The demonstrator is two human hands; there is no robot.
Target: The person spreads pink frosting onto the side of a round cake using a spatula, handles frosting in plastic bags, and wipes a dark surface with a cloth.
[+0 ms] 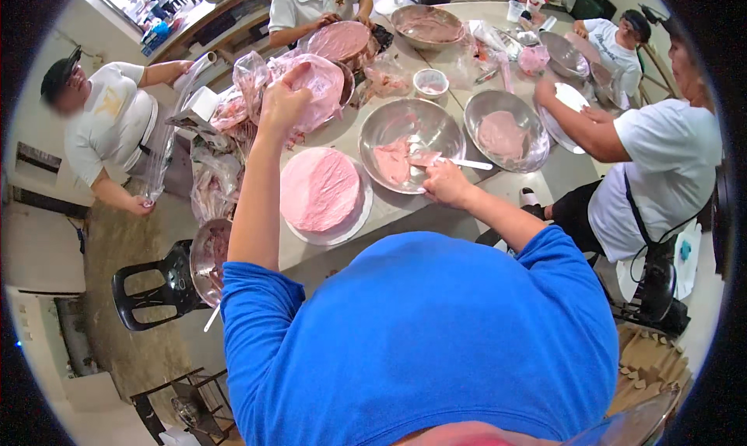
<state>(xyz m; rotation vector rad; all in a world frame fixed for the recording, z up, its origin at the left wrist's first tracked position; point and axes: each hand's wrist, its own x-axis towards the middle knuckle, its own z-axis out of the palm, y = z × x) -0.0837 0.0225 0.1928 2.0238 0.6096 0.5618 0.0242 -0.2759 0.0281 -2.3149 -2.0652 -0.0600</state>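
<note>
My left hand is raised over the table's left part, its fingers closed on a clear plastic bag smeared with pink frosting. Below it, a round cake coated in pink frosting stands on a white round board. At the near rim of a steel mixing bowl, my right hand is closed on a white-handled spatula, whose blade is coated pink. Pink frosting clings to the bowl's inside. Part of the spatula is hidden by my fingers.
Another steel bowl with pink frosting stands to the right, near a co-worker handling a white board. Crumpled plastic bags hang at the left edge. A person there stretches clear film. A black chair stands lower left.
</note>
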